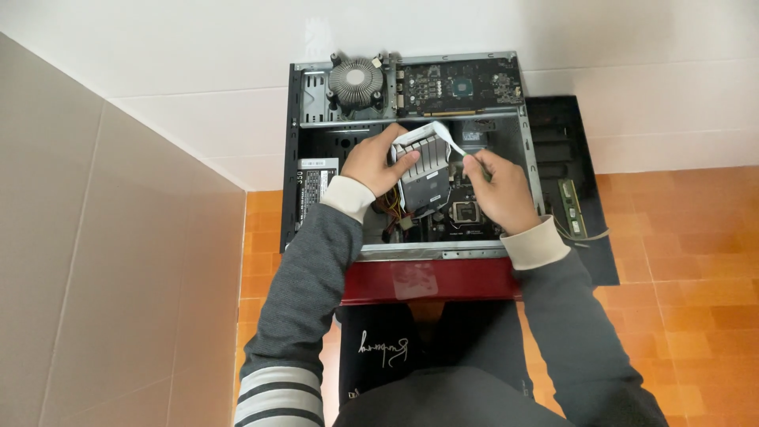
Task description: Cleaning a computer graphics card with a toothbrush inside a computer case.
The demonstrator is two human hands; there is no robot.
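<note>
Left hand [378, 162] is clamping its grip around the grey finned drive cage [427, 170], holding it tilted over the open computer case [291, 182]. Right hand [500, 194] is pinching narrow on the white strip [452, 145] trailing off the cage's top right, just beside it.

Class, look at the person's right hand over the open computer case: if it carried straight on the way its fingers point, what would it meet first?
The right hand points up and left, so it would probably meet the white strip on the grey metal drive cage held by the left hand. Depth is uncertain.
</note>
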